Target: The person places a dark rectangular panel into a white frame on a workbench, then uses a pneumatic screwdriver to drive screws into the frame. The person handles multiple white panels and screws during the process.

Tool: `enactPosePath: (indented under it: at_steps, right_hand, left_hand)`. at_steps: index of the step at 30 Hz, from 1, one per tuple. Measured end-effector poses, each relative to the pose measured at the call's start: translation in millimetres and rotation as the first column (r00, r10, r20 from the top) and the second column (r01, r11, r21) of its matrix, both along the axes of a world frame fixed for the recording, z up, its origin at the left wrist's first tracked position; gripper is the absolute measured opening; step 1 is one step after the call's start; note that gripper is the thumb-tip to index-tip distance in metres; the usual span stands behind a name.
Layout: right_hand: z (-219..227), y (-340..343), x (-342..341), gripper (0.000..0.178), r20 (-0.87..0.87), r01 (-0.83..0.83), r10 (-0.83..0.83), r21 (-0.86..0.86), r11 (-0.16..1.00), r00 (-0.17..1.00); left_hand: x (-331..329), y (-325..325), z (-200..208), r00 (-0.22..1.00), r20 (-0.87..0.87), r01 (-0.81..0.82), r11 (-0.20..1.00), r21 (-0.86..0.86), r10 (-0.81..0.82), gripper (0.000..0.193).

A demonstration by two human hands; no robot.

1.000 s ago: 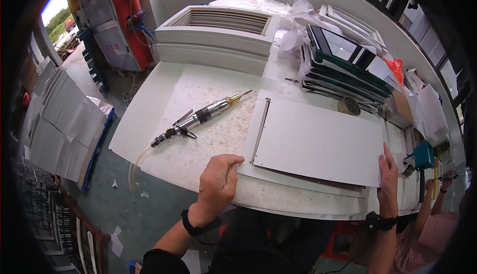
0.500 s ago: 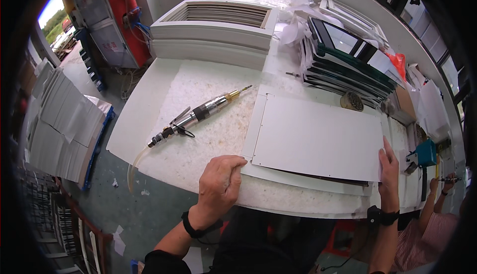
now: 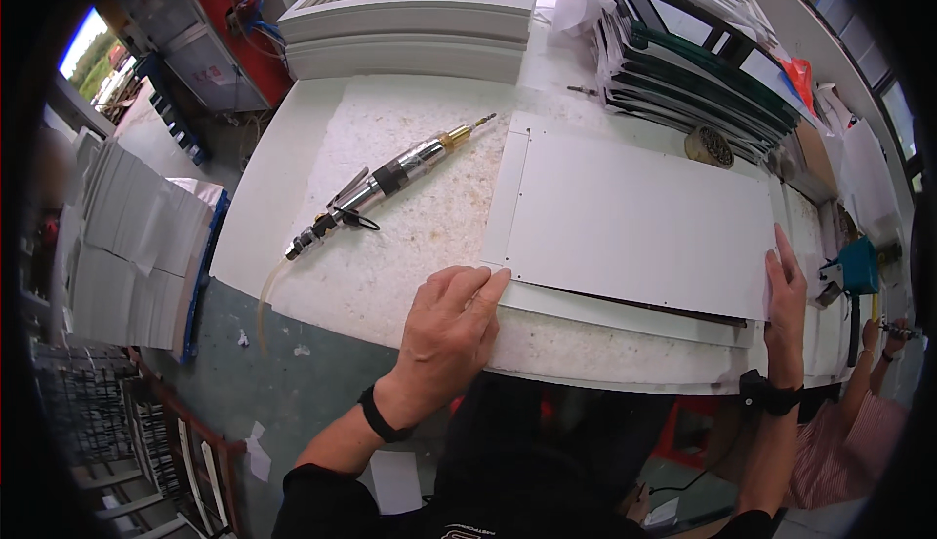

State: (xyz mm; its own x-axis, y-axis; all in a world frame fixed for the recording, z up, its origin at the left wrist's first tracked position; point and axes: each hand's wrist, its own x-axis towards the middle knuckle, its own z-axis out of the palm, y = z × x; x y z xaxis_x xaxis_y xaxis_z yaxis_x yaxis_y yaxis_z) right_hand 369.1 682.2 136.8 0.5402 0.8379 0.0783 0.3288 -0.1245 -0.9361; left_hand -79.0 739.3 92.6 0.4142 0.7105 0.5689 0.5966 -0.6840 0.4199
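Note:
A thin white rectangular panel (image 3: 639,212) with small holes along its edges lies over a white frame (image 3: 625,314), whose near side shows below it. Its near left corner is pinched between the thumb and fingers of my left hand (image 3: 454,324). Along the right edge, my right hand (image 3: 787,290) grips the panel from the side, fingers pointing away from me. To the left of the panel rests a silver air-powered driver (image 3: 390,180) with a brass-coloured nose, a thin bit and a pale hose; neither hand touches it.
Stacked white louvred frames (image 3: 405,36) stand at the back. Dark-framed glass panels (image 3: 693,70) are piled at the back right, near a round tub of screws (image 3: 709,146). A teal power tool (image 3: 851,268) lies at right, near another person's hand (image 3: 890,342). White boards (image 3: 142,246) fill a pallet at left.
The view has tipped, so the bench sits higher in the picture. My left fingers have come further onto the panel's corner. My right hand stays at the right edge.

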Motion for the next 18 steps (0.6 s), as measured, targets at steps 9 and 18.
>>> enactPosePath:
  at_steps: [9, 18]
  right_hand:
    - [-1.4, 0.2, -1.9, 0.050, 0.016, 0.021, -0.021, -0.036, 0.999, 1.000]
    - [-3.9, 3.1, -5.1, 0.051, 0.016, 0.016, -0.015, -0.004, 1.000, 1.000]
  left_hand:
    - [-3.0, 12.4, 26.9, 0.961, -0.262, 0.087, 0.996, -0.013, -0.088, 0.035]
    - [-4.3, 91.6, 47.6, 0.864, -0.362, 0.304, 0.936, -0.179, -0.350, 0.051]
